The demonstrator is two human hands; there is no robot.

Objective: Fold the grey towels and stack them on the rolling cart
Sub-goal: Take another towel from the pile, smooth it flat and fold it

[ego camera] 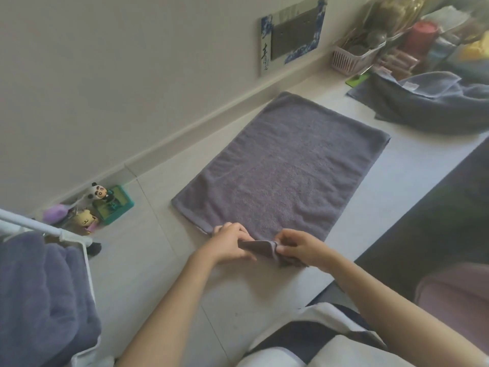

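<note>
**Both hands on the near hem: lift level, fold away**

Pinching the near edge of the grey towel (pixel 280 165): left hand (pixel 229 243) with fingers curled over the hem near the left corner, right hand (pixel 299 249) gripping a bunched bit of the same edge just beside it. Spread flat on the pale counter (pixel 164 250) otherwise, far edge close to the wall. Too close together for a clean fold, judging by the gap. Better to slide the right hand out toward the right corner, keep the hem taut and level, then carry it to meet the far edge squarely. Worth smoothing the bunched fabric first. Waiting nearby: more unfolded towels (pixel 428 104) at far right, folded ones (pixel 45 287) already on the rolling cart (pixel 87 263) at left.
</note>
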